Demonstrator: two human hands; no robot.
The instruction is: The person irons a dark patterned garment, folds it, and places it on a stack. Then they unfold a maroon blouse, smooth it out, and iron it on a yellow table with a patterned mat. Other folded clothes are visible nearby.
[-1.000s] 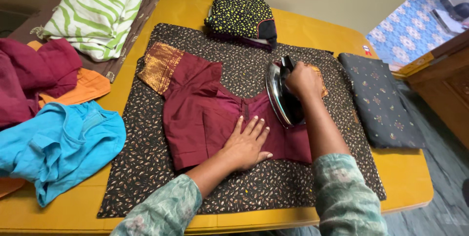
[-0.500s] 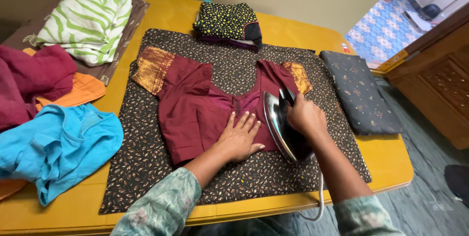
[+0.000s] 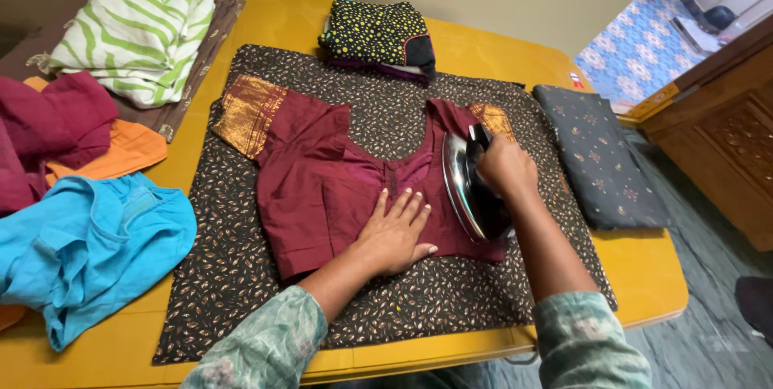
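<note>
Head view, looking down on a yellow table (image 3: 644, 276). Lying spread on a dark patterned cloth (image 3: 241, 276) at the middle: a maroon blouse (image 3: 322, 171) with gold sleeve bands. Pressing flat on its lower front, fingers spread apart: the left hand (image 3: 394, 232). Gripping the handle of a steel iron (image 3: 471, 188), fingers closed round it, on the blouse's right side: the right hand (image 3: 503, 167). Sitting beyond: a folded black dotted garment (image 3: 374, 35). Lying to the right: a folded dark cloth (image 3: 600, 155). Heaped at left: a blue garment (image 3: 88, 252), orange and maroon clothes, a green striped fabric (image 3: 137, 26).
</note>
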